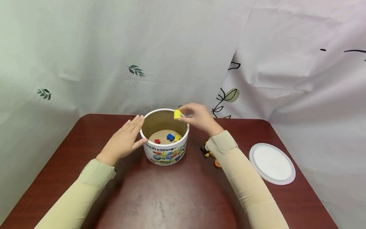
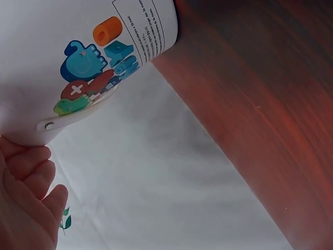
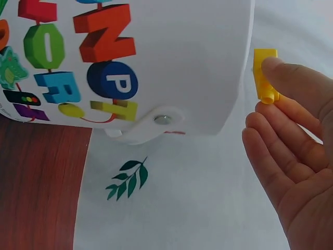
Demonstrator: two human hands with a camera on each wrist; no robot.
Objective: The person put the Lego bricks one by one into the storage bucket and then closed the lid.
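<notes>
A yellow toy brick (image 1: 177,114) is pinched between thumb and fingers of my right hand (image 1: 199,118), over the right side of a round white bucket's rim. In the right wrist view the yellow brick (image 3: 266,78) shows a stud at its lower end. The bucket (image 1: 154,156) stands upright, printed with colourful toys. On its floor lie a red brick (image 1: 157,141), a blue brick (image 1: 170,137) and another yellow brick (image 1: 177,138). My left hand (image 1: 123,140) rests at the bucket's left rim, fingers straight. The left wrist view shows its fingertips at the bucket's edge.
A round white lid (image 1: 273,163) lies on the dark red table at the right. Partly hidden under my right forearm are a black and yellow piece (image 1: 205,150) and an orange round piece (image 1: 217,163). A pale curtain (image 1: 160,57) hangs behind the table.
</notes>
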